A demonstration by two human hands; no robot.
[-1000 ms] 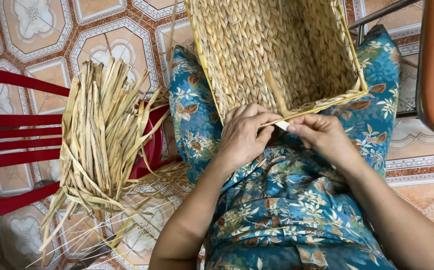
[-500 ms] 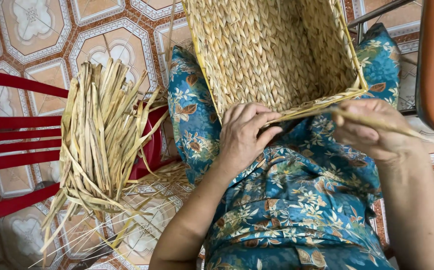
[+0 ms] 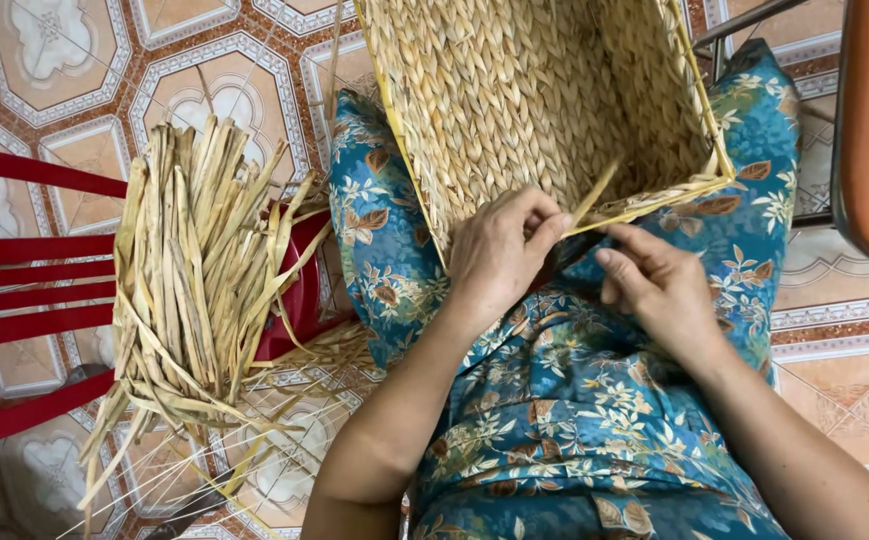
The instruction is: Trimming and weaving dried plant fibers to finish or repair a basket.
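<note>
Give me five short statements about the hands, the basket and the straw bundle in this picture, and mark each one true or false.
1. The woven basket rests on the person's lap, over blue floral fabric. True.
2. The left hand pinches a straw strand at the basket's rim. True.
3. The right hand grips a pair of scissors. False: it holds no tool; its fingers are near the basket's rim.
4. The bundle of dried straw lies inside the basket. False: it rests on a red chair beside the person's left side.
5. The floor is plain grey concrete. False: it is patterned tile.
</note>
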